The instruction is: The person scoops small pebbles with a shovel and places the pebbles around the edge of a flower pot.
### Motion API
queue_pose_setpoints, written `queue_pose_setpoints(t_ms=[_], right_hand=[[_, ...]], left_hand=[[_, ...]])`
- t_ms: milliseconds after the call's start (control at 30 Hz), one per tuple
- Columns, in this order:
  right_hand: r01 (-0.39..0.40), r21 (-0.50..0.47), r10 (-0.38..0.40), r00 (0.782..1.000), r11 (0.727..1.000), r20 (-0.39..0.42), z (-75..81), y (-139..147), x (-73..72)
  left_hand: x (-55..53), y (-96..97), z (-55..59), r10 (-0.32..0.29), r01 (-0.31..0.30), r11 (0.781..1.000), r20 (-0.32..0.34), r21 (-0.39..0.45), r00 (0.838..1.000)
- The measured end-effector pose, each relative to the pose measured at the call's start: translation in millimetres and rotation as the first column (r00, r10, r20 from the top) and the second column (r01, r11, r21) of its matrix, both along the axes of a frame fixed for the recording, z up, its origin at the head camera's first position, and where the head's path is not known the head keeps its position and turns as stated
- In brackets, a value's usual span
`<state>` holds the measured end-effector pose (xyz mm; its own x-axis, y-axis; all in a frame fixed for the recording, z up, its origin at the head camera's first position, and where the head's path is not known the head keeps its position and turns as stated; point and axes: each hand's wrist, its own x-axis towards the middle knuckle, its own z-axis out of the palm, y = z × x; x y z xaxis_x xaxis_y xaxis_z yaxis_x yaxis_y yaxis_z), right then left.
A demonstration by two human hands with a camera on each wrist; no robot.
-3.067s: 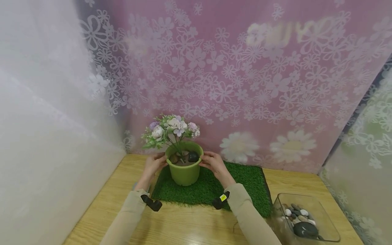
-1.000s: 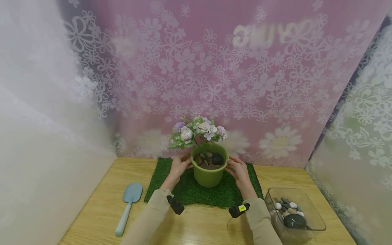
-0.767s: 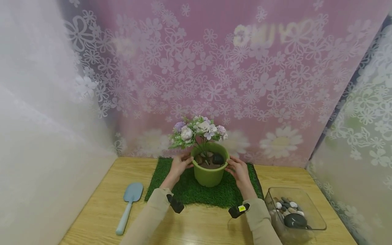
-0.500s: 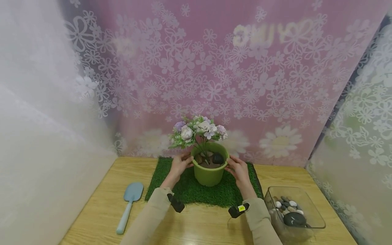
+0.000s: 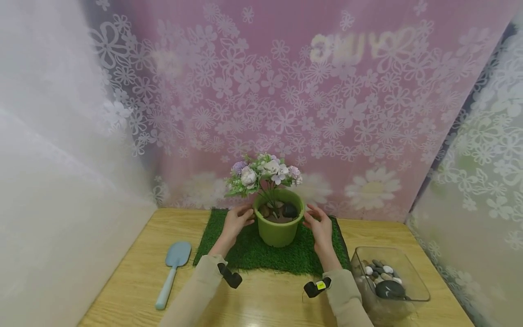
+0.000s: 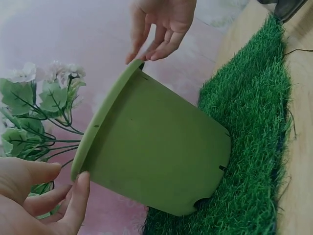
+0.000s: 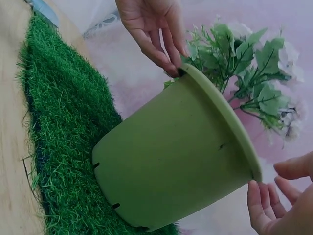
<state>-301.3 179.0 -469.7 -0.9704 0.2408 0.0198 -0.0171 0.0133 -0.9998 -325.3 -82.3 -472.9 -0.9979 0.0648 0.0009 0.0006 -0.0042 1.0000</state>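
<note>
A green flower pot (image 5: 278, 234) stands upright on the artificial grass mat (image 5: 245, 260). White and lilac artificial flowers (image 5: 273, 171) rise from brown soil inside it, with a black stone (image 5: 289, 210) and brownish stones around the stems. My left hand (image 5: 234, 226) is at the pot's left side, fingertips right at the rim, thumb spread away from it. On the opposite side my right hand (image 5: 322, 229) has its fingers close under the rim and its thumb lifted off. Both wrist views show the fingers loosely extended, gripping nothing.
A light blue garden trowel (image 5: 173, 268) lies on the wooden table (image 5: 261, 299) left of the mat. At the right stands a clear container (image 5: 413, 300) of pebbles and one large black stone (image 5: 390, 289). A pink flowered curtain (image 5: 278, 91) hangs close behind.
Since the oldest frame the pot has shifted right, from the mat's left part to its middle. Over the last half second both hands have loosened from the rim and drawn slightly outward.
</note>
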Motion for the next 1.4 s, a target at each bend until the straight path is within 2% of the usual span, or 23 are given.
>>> queue_pose_setpoints(t_ms=[100, 233, 400, 533, 733, 867, 967, 1133, 1300, 1400], right_hand=[[-0.003, 0.026, 0.004, 0.999, 1.000, -0.042, 3.2, -2, 6.7], [-0.049, 0.039, 0.052, 0.995, 0.998, -0.084, 12.9, -4, 20.9], [-0.094, 0.048, 0.100, 0.985, 0.994, -0.141, 33.4, -7, 42.4], [-0.120, 0.077, 0.133, 0.972, 0.990, -0.193, 47.9, -6, 57.5], [-0.170, 0.155, 0.203, 0.953, 0.973, -0.227, 64.5, 4, 82.9], [-0.200, 0.210, 0.246, 0.943, 0.957, -0.225, 75.6, 17, 101.3], [-0.210, 0.252, 0.272, 0.931, 0.945, -0.242, 82.6, 33, 113.7], [-0.181, 0.292, 0.275, 0.906, 0.939, -0.323, 87.0, 72, 131.9], [-0.132, 0.234, 0.215, 0.901, 0.963, -0.378, 84.1, 118, 143.6], [-0.135, 0.169, 0.191, 0.902, 0.976, -0.386, 79.9, 147, 149.4]], left_hand=[[8.5, -4.8, 0.7, 0.025, -0.024, 1.000, -0.026, 0.019, 0.999], [20.9, -8.5, 2.2, 0.023, -0.019, 0.998, -0.070, 0.057, 0.997], [34.1, -6.4, 8.2, -0.001, 0.010, 0.997, -0.115, 0.079, 0.993], [41.0, 1.7, 14.1, -0.044, 0.055, 0.996, -0.166, 0.065, 0.985], [51.4, 19.7, 20.4, -0.128, 0.130, 0.991, -0.252, -0.008, 0.959], [57.7, 34.4, 21.7, -0.187, 0.181, 0.982, -0.263, -0.047, 0.946], [62.3, 47.0, 21.9, -0.234, 0.224, 0.972, -0.268, -0.068, 0.935], [72.7, 67.9, 23.0, -0.308, 0.276, 0.950, -0.300, -0.145, 0.903], [80.3, 90.9, 20.0, -0.383, 0.325, 0.920, -0.332, -0.218, 0.862], [85.1, 106.1, 17.5, -0.417, 0.356, 0.906, -0.344, -0.228, 0.841]])
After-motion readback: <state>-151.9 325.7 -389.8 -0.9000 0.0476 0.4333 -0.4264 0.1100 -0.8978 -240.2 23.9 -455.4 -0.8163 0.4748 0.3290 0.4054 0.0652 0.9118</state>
